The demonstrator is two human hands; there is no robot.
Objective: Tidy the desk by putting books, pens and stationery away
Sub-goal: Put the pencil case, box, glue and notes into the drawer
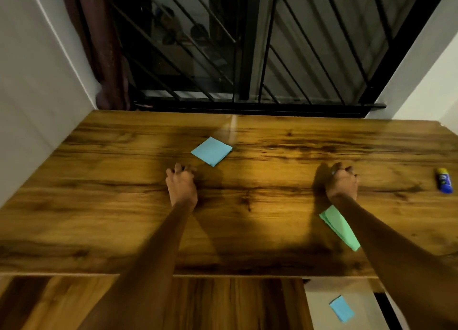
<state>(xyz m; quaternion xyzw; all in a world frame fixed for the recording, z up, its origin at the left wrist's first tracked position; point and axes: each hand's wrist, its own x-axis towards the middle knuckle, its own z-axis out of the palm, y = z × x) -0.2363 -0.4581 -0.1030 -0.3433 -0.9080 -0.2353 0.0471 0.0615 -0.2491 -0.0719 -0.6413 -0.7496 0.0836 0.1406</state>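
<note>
Beyond left grip (182, 181), blue notepad (211, 151).

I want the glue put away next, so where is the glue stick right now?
In the head view the glue stick lies on the desk at its far right edge, right of the right hand.

Wooden desk (99, 205) fills mid-frame. Left hand (181, 184) at centre, fingers curled, just below-left of blue note pad (212, 151). Right hand (342, 182) centre-right, curled; green pad (339, 227) partly under its forearm. Glue stick (444, 180) at right edge. Second blue pad (341, 308) in open drawer (319, 310), lower right.
</note>
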